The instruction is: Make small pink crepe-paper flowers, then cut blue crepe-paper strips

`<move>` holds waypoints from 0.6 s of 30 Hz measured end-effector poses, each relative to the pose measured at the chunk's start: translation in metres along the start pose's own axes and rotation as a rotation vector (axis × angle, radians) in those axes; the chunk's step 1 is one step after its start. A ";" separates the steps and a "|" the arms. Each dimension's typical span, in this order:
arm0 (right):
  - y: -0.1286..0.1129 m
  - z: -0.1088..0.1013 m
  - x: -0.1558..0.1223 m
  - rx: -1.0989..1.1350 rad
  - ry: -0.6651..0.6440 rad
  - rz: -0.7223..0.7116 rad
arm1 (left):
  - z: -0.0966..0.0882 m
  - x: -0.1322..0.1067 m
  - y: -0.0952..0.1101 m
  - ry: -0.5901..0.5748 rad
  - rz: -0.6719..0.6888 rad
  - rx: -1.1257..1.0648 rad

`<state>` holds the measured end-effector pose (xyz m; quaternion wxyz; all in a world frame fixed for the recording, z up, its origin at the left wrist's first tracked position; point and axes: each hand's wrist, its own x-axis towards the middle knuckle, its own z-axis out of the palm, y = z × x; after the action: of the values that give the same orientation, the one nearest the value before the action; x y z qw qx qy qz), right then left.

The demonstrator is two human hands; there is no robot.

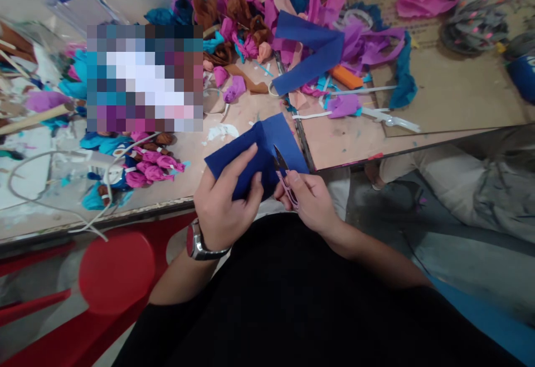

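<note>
A folded piece of dark blue paper or cloth (288,135) is held at the table's front edge; I cannot tell which material it is. My left hand (228,199), with a watch (203,243) on its wrist, grips its left part between thumb and fingers. In my right hand (311,197) is a pair of scissors (286,180), the fingers closed round the handles. The blades point up and away from me and lie over the blue piece, slightly parted. Whether they cut into it cannot be made out.
A blue strip (311,49) lies beyond, before a heap of crumpled pink, purple and brown pieces (246,10). Tied pink bundles (150,169) and a white cord (42,202) are at left. Cardboard (455,93) covers the right side. A red stool (117,272) stands below.
</note>
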<state>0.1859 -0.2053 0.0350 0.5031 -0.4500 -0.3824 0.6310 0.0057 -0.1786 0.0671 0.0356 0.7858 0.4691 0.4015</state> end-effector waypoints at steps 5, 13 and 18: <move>0.001 0.001 0.001 0.025 -0.009 -0.025 | -0.003 0.000 0.003 -0.015 -0.008 0.002; 0.012 0.002 0.002 0.188 -0.012 0.005 | -0.005 0.002 0.006 -0.035 -0.073 -0.072; 0.012 0.001 0.001 0.265 -0.023 0.051 | -0.004 0.002 0.003 -0.049 -0.143 -0.107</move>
<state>0.1811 -0.2068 0.0237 0.5376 -0.3820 -0.2898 0.6936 0.0057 -0.1801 0.0730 0.1174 0.7569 0.5007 0.4033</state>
